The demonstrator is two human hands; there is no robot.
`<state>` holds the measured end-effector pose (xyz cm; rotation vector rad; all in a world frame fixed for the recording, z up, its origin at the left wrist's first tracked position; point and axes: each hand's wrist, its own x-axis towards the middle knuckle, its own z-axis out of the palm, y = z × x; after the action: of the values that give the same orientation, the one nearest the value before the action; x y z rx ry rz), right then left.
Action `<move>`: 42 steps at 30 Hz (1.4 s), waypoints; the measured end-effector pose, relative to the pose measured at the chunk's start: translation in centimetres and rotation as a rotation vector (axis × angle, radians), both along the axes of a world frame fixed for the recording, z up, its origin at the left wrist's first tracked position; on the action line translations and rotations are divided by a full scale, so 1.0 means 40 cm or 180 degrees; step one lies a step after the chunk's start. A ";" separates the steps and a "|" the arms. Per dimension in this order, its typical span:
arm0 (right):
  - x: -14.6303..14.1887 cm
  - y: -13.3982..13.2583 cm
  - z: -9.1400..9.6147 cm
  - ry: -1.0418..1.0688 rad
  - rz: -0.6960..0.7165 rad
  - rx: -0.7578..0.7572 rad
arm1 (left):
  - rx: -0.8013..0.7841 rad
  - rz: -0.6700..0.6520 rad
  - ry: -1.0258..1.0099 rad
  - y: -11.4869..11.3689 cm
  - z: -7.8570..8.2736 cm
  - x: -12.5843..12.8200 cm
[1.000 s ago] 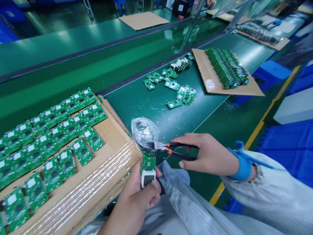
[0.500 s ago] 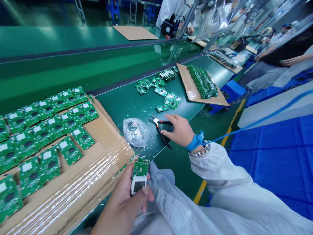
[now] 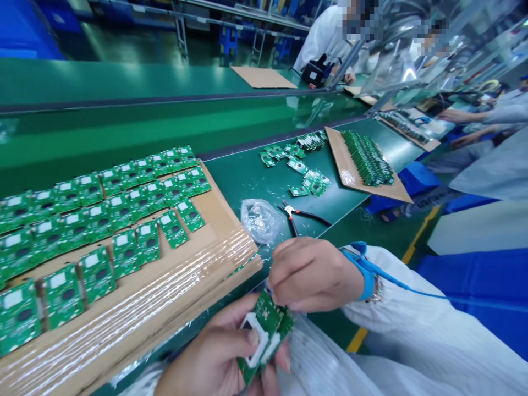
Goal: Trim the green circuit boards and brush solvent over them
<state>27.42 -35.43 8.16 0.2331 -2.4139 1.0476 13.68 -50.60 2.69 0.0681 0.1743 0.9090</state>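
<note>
My left hand (image 3: 218,346) is closed around green circuit boards (image 3: 270,316), at least two by the look of it, with its thumb on the white-framed part. Above the boards, my right hand (image 3: 315,275), in a blue wrist strap, is pinched with its fingertips at their upper edge. What those fingertips grip is hidden. Just beyond the right hand, side cutters (image 3: 290,210) with black and orange handles lie spread on the green bench. A clear plastic bag (image 3: 259,220) is beside them, among scattered wire clippings.
Rows of circuit boards (image 3: 101,217) lie on stacked cardboard (image 3: 214,250) at left. Loose boards (image 3: 315,181) are scattered farther up the bench. Upright boards (image 3: 367,157) crowd a cardboard sheet (image 3: 342,177) at right. A blue cord (image 3: 412,290) trails from my wrist. Other people work farther back.
My right hand has left the side cutters, which now lie loose on the bench, and has come down to the boards in my left hand. The camera view has shifted left.
</note>
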 end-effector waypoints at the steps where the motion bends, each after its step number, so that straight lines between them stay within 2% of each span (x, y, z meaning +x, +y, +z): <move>1: -0.010 0.002 0.005 -0.0009 0.0147 0.0046 | -0.0026 0.0010 0.0037 -0.009 -0.005 -0.004; 6: -0.055 -0.009 0.034 -0.0027 0.0584 0.0261 | -0.0041 0.0111 0.0272 -0.056 -0.022 -0.022; 10: -0.069 -0.020 0.076 -0.0453 0.0785 0.0355 | -0.0050 0.0396 0.0205 -0.079 -0.024 -0.034; 13: -0.072 0.006 0.115 -0.0872 0.0766 -0.0166 | -0.0150 0.0662 0.0219 -0.089 -0.030 -0.045; 15: -0.091 0.048 0.126 -0.1244 0.0363 -0.0721 | -0.0098 0.0717 0.0287 -0.094 -0.040 -0.051; 18: -0.162 0.129 0.103 -0.1896 -0.0530 -0.1343 | -0.0054 0.0733 0.0378 -0.100 -0.056 -0.055; 19: -0.194 0.156 0.087 -0.2128 -0.0816 -0.1327 | -0.0059 0.0741 0.0401 -0.102 -0.059 -0.056; 21: -0.260 0.199 0.050 -0.2567 -0.1499 -0.0947 | -0.0051 0.0745 0.0452 -0.106 -0.062 -0.057; 23: -0.313 0.224 0.017 -0.2737 -0.1701 -0.0709 | -0.0058 0.0752 0.0608 -0.111 -0.058 -0.062; 27: -0.365 0.230 -0.013 -0.2857 -0.1699 -0.0371 | -0.0083 0.0556 0.1037 -0.122 -0.044 -0.079; 31: -0.378 0.212 -0.022 -0.2847 -0.1665 -0.0130 | -0.0039 0.0525 0.1170 -0.128 -0.041 -0.093; 35: -0.383 0.198 -0.037 -0.2854 -0.1640 -0.0015 | 0.0038 0.0174 0.1258 -0.130 -0.043 -0.103; 42: -0.383 0.181 -0.049 -0.2911 -0.1558 0.0124 | 0.0100 0.0362 0.1274 -0.139 -0.072 -0.094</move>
<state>12.12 -28.17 6.22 -0.9836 -3.0023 0.9852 9.91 -56.16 -0.20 0.2721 0.5403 1.0049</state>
